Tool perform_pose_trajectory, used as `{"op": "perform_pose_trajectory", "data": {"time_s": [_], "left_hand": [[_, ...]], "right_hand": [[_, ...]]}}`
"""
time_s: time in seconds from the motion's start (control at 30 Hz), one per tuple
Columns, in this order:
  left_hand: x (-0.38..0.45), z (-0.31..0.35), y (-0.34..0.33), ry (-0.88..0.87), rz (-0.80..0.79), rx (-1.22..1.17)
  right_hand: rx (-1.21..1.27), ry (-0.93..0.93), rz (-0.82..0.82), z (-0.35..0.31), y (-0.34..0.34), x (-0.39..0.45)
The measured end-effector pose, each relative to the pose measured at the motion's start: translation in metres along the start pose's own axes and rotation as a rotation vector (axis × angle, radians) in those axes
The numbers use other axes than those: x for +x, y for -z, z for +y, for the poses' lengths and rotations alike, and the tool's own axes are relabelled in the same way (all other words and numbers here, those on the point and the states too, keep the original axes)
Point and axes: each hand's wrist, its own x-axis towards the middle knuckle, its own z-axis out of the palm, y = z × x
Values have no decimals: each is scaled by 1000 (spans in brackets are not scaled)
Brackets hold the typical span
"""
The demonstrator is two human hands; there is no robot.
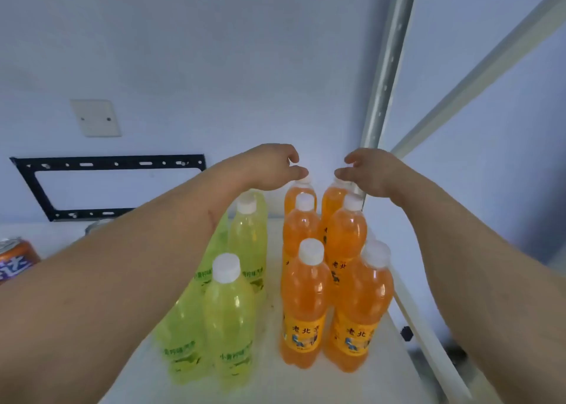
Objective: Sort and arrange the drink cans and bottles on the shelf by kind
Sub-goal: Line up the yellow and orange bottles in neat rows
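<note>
The orange soda bottles [306,296] stand upright in two tight columns at 5 o'clock on the white shelf [361,382]. The left hand [269,166] and right hand [367,171], fingers loosely curled, hover at the rear pair's caps; whether they touch, I cannot tell. Full plastic bottles look fairly heavy and slick (best gripped at the neck). Lime-green bottles [229,311] stand just beside, at 7 o'clock. An orange can [15,258] sits at 9 o'clock. Behind: pale wall [214,51], black bracket [107,186], perforated metal upright [389,66].
</note>
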Motion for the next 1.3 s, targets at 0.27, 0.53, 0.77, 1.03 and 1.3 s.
{"op": "perform_pose_trajectory", "data": {"time_s": [0.27, 0.53, 0.77, 1.03, 1.3], "left_hand": [[48, -1, -16, -40, -189, 176], [61, -2, -19, -117, -160, 288], [47, 2, -16, -75, -115, 309], [-20, 25, -8, -197, -272, 302], [-23, 16, -14, -191, -176, 328]], "right_hand": [[-47, -7, -46, 14, -24, 36], [-162, -1, -9, 18, -21, 46], [-33, -13, 53, 21, -18, 26], [-46, 39, -84, 25, -16, -32], [-49, 42, 4, 28, -26, -30]]}}
